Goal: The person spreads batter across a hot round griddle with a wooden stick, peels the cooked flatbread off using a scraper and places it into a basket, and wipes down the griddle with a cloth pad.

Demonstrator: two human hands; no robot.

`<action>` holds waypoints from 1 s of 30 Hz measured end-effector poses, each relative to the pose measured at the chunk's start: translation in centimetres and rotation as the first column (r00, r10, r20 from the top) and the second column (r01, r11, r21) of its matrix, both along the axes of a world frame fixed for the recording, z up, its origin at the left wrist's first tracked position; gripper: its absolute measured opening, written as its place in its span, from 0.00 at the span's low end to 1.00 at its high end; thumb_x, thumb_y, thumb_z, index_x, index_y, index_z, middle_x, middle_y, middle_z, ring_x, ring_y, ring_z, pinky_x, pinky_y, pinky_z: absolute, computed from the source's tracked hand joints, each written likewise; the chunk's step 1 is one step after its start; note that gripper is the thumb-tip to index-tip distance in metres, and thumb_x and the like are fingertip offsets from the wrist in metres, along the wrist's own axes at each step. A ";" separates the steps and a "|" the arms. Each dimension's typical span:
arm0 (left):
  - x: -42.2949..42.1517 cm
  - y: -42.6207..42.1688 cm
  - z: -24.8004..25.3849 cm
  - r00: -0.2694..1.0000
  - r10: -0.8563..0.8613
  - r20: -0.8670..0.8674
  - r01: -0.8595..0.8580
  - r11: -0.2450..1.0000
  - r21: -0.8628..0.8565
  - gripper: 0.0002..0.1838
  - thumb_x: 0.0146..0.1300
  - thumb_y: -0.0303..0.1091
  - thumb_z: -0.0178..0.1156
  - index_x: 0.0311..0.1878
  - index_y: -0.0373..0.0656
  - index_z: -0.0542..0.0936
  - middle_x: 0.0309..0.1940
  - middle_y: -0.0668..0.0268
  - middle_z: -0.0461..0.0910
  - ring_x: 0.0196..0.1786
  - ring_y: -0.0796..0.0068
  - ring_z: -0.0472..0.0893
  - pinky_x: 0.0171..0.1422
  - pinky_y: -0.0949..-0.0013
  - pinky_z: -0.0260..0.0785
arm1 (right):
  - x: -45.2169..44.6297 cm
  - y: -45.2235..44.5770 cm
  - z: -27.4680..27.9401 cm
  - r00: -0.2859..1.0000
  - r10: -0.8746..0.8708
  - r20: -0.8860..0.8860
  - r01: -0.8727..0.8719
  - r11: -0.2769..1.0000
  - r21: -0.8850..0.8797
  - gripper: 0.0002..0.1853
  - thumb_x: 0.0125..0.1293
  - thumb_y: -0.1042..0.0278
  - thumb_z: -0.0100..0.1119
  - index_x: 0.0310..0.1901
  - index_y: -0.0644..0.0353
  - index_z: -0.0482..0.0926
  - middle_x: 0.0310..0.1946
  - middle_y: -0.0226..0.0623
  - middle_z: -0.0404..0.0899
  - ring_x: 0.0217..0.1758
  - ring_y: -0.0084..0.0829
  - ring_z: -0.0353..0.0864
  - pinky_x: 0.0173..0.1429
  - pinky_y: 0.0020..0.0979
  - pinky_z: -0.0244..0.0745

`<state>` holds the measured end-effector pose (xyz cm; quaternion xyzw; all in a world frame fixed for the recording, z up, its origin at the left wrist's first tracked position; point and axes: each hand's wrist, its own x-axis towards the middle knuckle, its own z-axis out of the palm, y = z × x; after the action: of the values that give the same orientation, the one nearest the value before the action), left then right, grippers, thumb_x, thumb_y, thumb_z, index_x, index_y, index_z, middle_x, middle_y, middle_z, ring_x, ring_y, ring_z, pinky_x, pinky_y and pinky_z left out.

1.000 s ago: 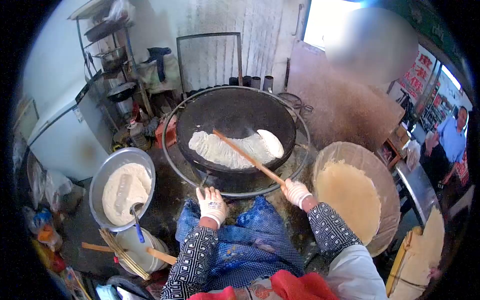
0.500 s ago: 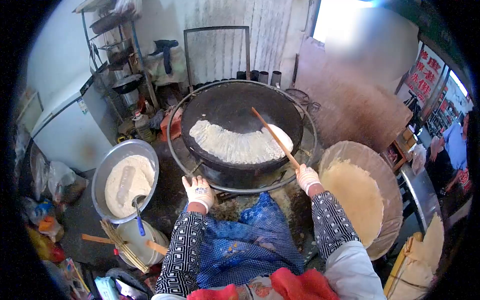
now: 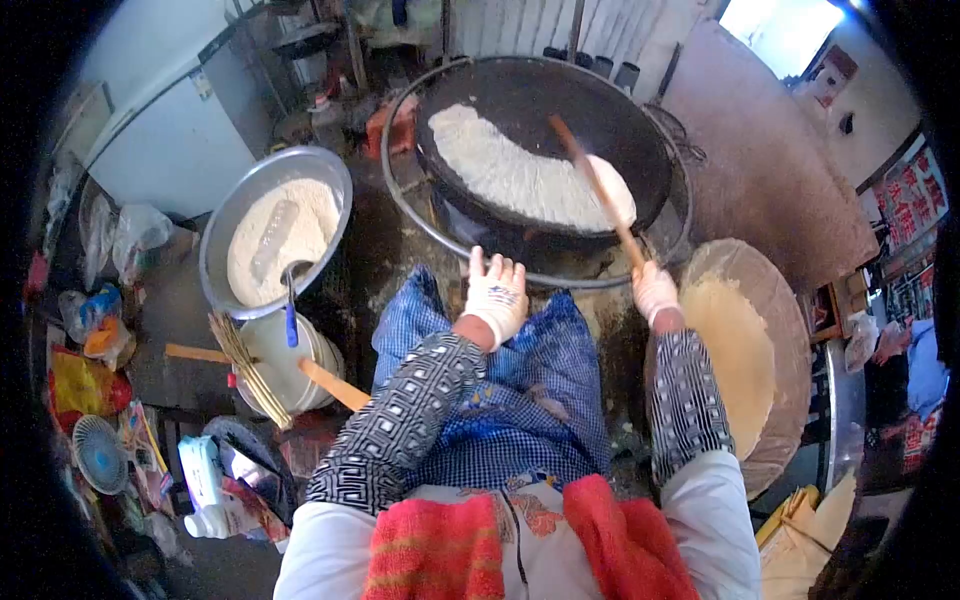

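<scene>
On the round black griddle [image 3: 540,90], pale batter [image 3: 520,175] lies in a curved band along the near side, with a thicker white lump [image 3: 612,192] at its right end. My right hand [image 3: 655,288], in a white glove, grips the near end of a wooden stick [image 3: 597,190] that reaches over the lump; the stick is slightly blurred. My left hand [image 3: 496,297], gloved too, has its fingers apart beside the near edge of the metal ring [image 3: 560,281] around the griddle and holds nothing.
Left stands a metal basin [image 3: 342,185] of flour-like powder with a blue-handled ladle [image 3: 291,325], above a white bucket [image 3: 325,350] with a brush [image 3: 245,370]. A lined basket [image 3: 790,390] holding thin flat rounds stands at right. A person's blue clothing shows at the far right.
The view has tilted down, so the griddle sits higher in the frame. The stick has swung from the batter's middle to the lump at its right end. My left hand stays near the ring.
</scene>
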<state>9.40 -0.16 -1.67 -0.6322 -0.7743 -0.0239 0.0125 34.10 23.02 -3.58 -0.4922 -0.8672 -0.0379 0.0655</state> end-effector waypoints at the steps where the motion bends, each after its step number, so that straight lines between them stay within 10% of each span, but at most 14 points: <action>1: 1.3 0.0 -0.4 0.993 0.047 -0.105 -0.046 0.999 0.019 0.31 0.66 0.42 0.51 0.68 0.33 0.68 0.68 0.50 0.68 0.74 0.51 0.62 0.79 0.33 0.32 | -0.3 1.0 0.5 0.996 -0.087 0.002 0.087 0.996 0.003 0.17 0.73 0.51 0.48 0.43 0.59 0.72 0.30 0.55 0.82 0.34 0.55 0.83 0.38 0.53 0.78; 8: -1.4 -0.4 -0.6 0.971 0.106 -0.216 -0.111 0.994 -0.015 0.29 0.69 0.40 0.44 0.69 0.34 0.67 0.70 0.51 0.67 0.75 0.52 0.60 0.80 0.36 0.32 | -1.4 -1.5 3.1 0.999 -0.025 -0.046 0.013 0.971 -0.240 0.16 0.72 0.53 0.51 0.41 0.60 0.74 0.33 0.58 0.82 0.38 0.57 0.83 0.43 0.54 0.77; 17: -5.0 -0.2 -3.8 0.953 0.150 -0.263 -0.147 0.989 0.033 0.28 0.69 0.45 0.48 0.66 0.37 0.71 0.68 0.53 0.71 0.73 0.55 0.66 0.77 0.30 0.35 | -1.4 -2.6 3.8 0.997 0.074 0.027 -0.068 0.980 -0.185 0.18 0.72 0.52 0.50 0.43 0.61 0.77 0.35 0.58 0.83 0.41 0.58 0.83 0.48 0.54 0.77; 21: -5.7 -0.4 -2.5 0.947 0.182 -0.265 -0.197 0.980 -0.032 0.30 0.68 0.48 0.50 0.68 0.40 0.70 0.71 0.58 0.68 0.75 0.58 0.63 0.77 0.31 0.34 | 0.0 2.1 1.7 0.990 -0.142 -0.002 0.142 0.988 -0.061 0.19 0.73 0.51 0.49 0.44 0.60 0.78 0.35 0.57 0.83 0.41 0.56 0.83 0.47 0.54 0.77; 27: -8.5 -0.9 -2.1 0.934 0.273 -0.233 -0.299 0.951 -0.084 0.29 0.68 0.46 0.49 0.69 0.44 0.69 0.73 0.61 0.64 0.77 0.59 0.61 0.78 0.31 0.33 | 0.4 -2.5 1.3 0.984 0.171 0.039 -0.166 0.979 -0.116 0.18 0.72 0.50 0.51 0.45 0.59 0.75 0.34 0.58 0.82 0.40 0.57 0.83 0.46 0.53 0.78; 30: -10.8 -0.2 -3.6 0.918 0.304 -0.255 -0.323 0.946 -0.032 0.29 0.67 0.45 0.50 0.69 0.45 0.69 0.73 0.61 0.64 0.76 0.60 0.62 0.77 0.30 0.36 | 1.8 0.4 1.4 0.992 -0.130 -0.003 0.129 0.985 -0.118 0.19 0.73 0.51 0.49 0.45 0.60 0.77 0.37 0.60 0.82 0.44 0.55 0.83 0.50 0.51 0.78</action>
<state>-1.38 -0.36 -5.24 -0.4981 -0.8583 0.0857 0.0890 35.92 23.46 -2.20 -0.5507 -0.8337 0.0115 0.0385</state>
